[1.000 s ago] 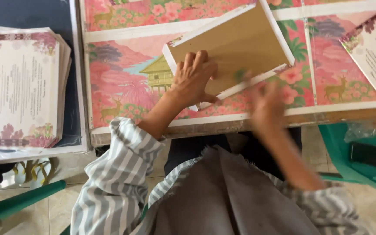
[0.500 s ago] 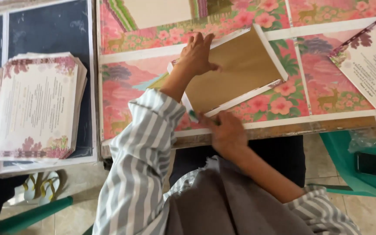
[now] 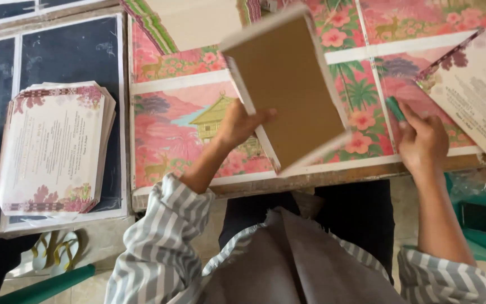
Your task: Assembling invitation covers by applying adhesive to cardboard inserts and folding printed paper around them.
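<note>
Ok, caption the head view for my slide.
Left hand lifts a brown board over pink floral sheets; right hand grips a green tool.

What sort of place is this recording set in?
Probably a small print-finishing or invitation-making workshop. A stack of printed cards lies at the left, pink floral printed sheets cover the table, and the left hand holds a brown board while the right hand grips a green tool.
</note>
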